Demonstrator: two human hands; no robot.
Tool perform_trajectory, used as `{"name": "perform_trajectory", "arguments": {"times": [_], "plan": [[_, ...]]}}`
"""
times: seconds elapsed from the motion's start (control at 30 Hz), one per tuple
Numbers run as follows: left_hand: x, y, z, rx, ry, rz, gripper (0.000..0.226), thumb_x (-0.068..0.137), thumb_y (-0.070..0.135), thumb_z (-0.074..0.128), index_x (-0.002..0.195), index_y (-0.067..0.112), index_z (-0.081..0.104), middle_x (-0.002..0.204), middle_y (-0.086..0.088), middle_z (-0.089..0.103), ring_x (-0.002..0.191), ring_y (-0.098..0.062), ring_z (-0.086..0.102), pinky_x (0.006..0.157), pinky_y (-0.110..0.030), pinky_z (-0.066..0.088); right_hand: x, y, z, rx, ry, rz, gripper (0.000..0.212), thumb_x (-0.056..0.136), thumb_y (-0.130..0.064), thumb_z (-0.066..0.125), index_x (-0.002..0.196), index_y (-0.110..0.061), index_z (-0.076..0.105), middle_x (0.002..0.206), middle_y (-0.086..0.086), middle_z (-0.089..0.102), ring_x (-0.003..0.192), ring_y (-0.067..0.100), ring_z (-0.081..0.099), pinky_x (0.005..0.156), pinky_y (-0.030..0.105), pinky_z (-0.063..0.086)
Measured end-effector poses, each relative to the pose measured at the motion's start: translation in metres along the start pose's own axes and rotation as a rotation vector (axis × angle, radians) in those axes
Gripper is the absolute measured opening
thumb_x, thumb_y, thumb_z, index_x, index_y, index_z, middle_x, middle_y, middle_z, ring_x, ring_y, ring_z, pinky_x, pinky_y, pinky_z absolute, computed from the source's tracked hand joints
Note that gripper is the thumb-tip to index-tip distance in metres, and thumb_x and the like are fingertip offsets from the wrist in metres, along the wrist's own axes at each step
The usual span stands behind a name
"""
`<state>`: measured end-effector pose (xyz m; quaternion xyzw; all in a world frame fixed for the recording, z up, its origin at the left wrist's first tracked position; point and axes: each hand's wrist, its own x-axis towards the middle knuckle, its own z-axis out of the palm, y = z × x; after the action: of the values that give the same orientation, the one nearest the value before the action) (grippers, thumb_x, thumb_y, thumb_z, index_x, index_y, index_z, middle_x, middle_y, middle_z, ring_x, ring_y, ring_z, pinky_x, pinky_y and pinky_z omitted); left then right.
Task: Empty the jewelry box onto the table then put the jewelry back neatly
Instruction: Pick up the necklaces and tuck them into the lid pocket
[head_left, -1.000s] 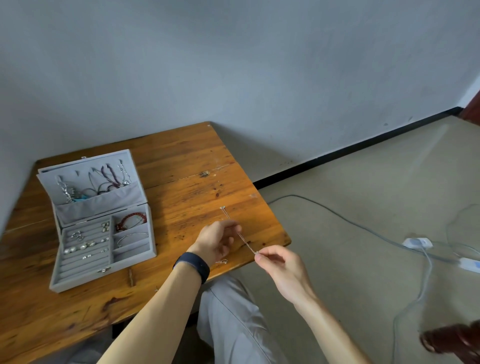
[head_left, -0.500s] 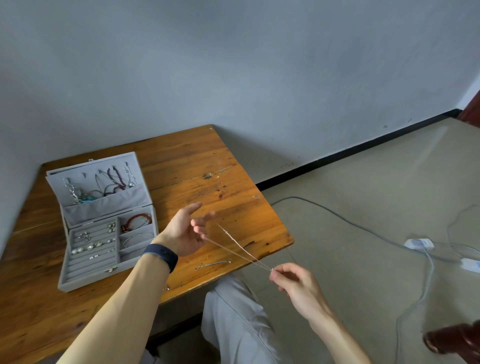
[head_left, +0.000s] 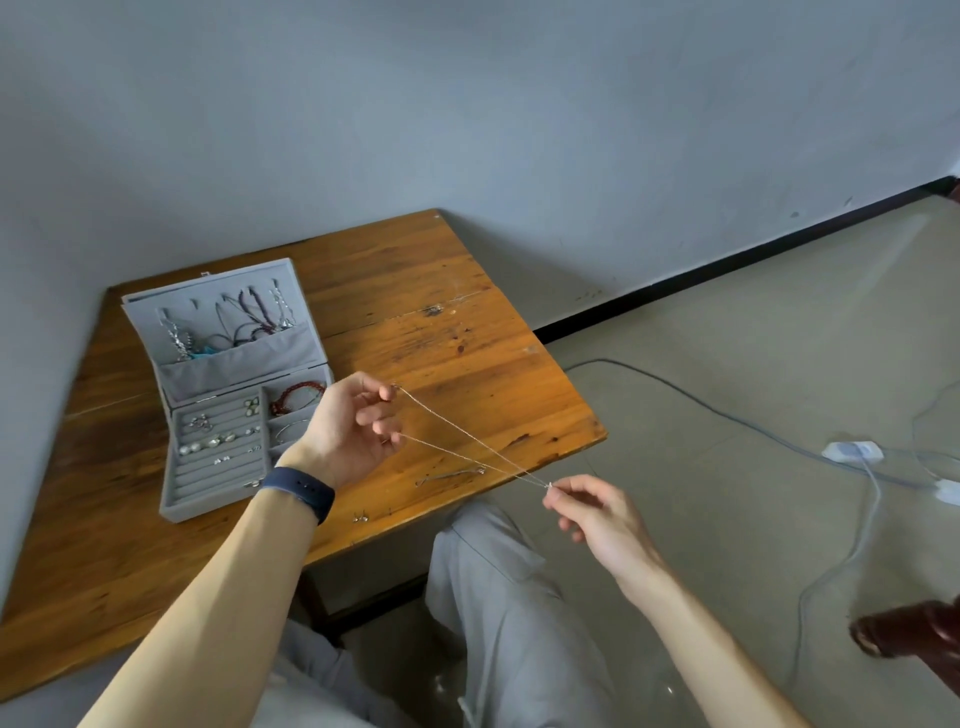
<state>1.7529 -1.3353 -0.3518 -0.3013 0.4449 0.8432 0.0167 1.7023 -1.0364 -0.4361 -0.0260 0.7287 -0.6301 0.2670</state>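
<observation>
At the left of the frame the grey jewelry box (head_left: 223, 415) stands open on the wooden table (head_left: 441, 353), its lid tilted back. Necklaces hang in the lid's pocket, small earrings and pearl pieces sit in the ridged rows of the left compartment, and a red bracelet (head_left: 296, 396) lies in the upper right compartment with a silver bangle (head_left: 292, 430) in the one below it.

Just right of the box, partly in front of its right edge, the left hand (head_left: 348, 431) is raised with a dark wristband (head_left: 298, 491) on the wrist. Its thumb and forefinger pinch one end of a thin silver chain (head_left: 467, 433), and its lower curled fingers hold a second strand.

The two strands run taut, down and to the right, above the table's front corner. They meet at the right hand (head_left: 597, 512), which pinches them between thumb and forefinger out past the table edge, over grey trousers (head_left: 509, 597).

Under the chain a small silver piece (head_left: 449, 475) lies on the table, and a pair of tiny earrings (head_left: 360, 517) sits near the front edge.

Further right, cables and a white adapter (head_left: 852, 451) lie on the floor. A dark red wooden piece (head_left: 914, 634) shows at the lower right.
</observation>
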Motion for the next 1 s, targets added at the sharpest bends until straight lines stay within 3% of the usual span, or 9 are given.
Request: {"name": "perform_trajectory", "arguments": {"times": [0.1, 0.17, 0.3, 0.4, 0.5, 0.67, 0.77, 0.9, 1.0], "plan": [[-0.011, -0.002, -0.01, 0.141, -0.049, -0.05, 0.021, 0.089, 0.026, 0.062, 0.096, 0.009, 0.072, 0.04, 0.011, 0.023, 0.039, -0.008, 0.024, 0.052, -0.026, 0.035, 0.001, -0.004, 0.003, 0.011, 0.022, -0.022, 0.002, 0.089, -0.023, 0.072, 0.087, -0.023, 0.073, 0.087, -0.005, 0.076, 0.064, 0.004, 0.062, 0.059, 0.022, 0.047], [-0.016, -0.001, -0.015, 0.158, -0.088, -0.055, 0.03, 0.089, 0.03, 0.065, 0.106, 0.006, 0.073, 0.039, 0.011, 0.025, 0.036, -0.007, 0.024, 0.051, -0.024, 0.035, 0.001, -0.007, 0.004, 0.014, 0.02, -0.034, 0.002, 0.089, -0.023, 0.072, 0.089, -0.022, 0.073, 0.087, -0.005, 0.076, 0.064, 0.003, 0.062, 0.059, 0.021, 0.048], [-0.02, 0.002, -0.023, 0.285, -0.051, 0.019, 0.019, 0.094, 0.031, 0.062, 0.092, 0.017, 0.074, 0.055, 0.007, 0.048, 0.044, -0.006, 0.04, 0.056, -0.024, 0.033, 0.004, -0.014, 0.008, 0.0, 0.017, -0.054, 0.005, 0.089, -0.023, 0.072, 0.094, -0.021, 0.074, 0.086, -0.005, 0.076, 0.063, 0.002, 0.062, 0.058, 0.02, 0.048], [-0.02, 0.007, -0.033, 0.524, 0.045, 0.141, 0.024, 0.1, 0.035, 0.057, 0.093, 0.018, 0.073, 0.077, 0.001, 0.065, 0.066, -0.013, 0.064, 0.063, -0.027, 0.041, 0.007, -0.019, 0.005, 0.003, 0.018, -0.075, 0.006, 0.089, -0.023, 0.073, 0.094, -0.023, 0.075, 0.087, -0.003, 0.076, 0.065, 0.004, 0.06, 0.059, 0.019, 0.049], [-0.018, 0.012, -0.038, 0.445, 0.09, 0.213, 0.025, 0.102, 0.035, 0.053, 0.096, 0.018, 0.071, 0.082, 0.002, 0.068, 0.083, -0.015, 0.071, 0.074, -0.029, 0.046, 0.01, -0.026, 0.002, -0.048, -0.05, -0.129, 0.007, 0.089, -0.026, 0.073, 0.094, -0.03, 0.075, 0.089, -0.004, 0.076, 0.068, 0.003, 0.06, 0.064, 0.019, 0.051], [-0.008, 0.012, -0.028, 0.209, 0.178, 0.255, 0.025, 0.105, 0.029, 0.049, 0.097, 0.017, 0.069, 0.074, 0.005, 0.065, 0.075, -0.012, 0.07, 0.073, -0.028, 0.045, 0.019, -0.039, 0.008, -0.051, -0.043, -0.214, 0.014, 0.089, -0.024, 0.075, 0.094, -0.037, 0.077, 0.088, -0.014, 0.074, 0.071, -0.003, 0.062, 0.065, 0.013, 0.05], [0.001, 0.013, -0.02, 0.536, 0.402, 0.374, 0.028, 0.104, 0.027, 0.051, 0.101, 0.007, 0.072, 0.085, -0.003, 0.074, 0.073, -0.014, 0.072, 0.068, -0.023, 0.053, 0.03, -0.046, 0.003, -0.059, -0.033, -0.243, 0.017, 0.091, -0.026, 0.072, 0.099, -0.04, 0.077, 0.096, -0.018, 0.074, 0.077, -0.003, 0.064, 0.068, 0.013, 0.05], [0.018, 0.03, -0.009, 0.655, 0.468, 0.488, 0.029, 0.103, 0.028, 0.053, 0.098, 0.009, 0.074, 0.087, -0.004, 0.075, 0.078, -0.021, 0.073, 0.083, -0.037, 0.057, 0.058, -0.061, -0.003, -0.071, -0.035, -0.215, 0.017, 0.093, -0.032, 0.068, 0.103, -0.043, 0.076, 0.081, -0.012, 0.07, 0.066, 0.003, 0.054, 0.071, 0.018, 0.053], [0.033, 0.045, 0.001, 0.7, 0.498, 0.529, 0.028, 0.102, 0.032, 0.054, 0.092, 0.016, 0.075, 0.08, 0.004, 0.074, 0.064, -0.011, 0.069, 0.063, -0.022, 0.053, 0.089, -0.078, -0.006, -0.085, -0.014, -0.207, 0.017, 0.095, -0.03, 0.067, 0.102, -0.043, 0.076, 0.068, -0.011, 0.062, 0.065, 0.006, 0.054, 0.07, 0.02, 0.053]]}}
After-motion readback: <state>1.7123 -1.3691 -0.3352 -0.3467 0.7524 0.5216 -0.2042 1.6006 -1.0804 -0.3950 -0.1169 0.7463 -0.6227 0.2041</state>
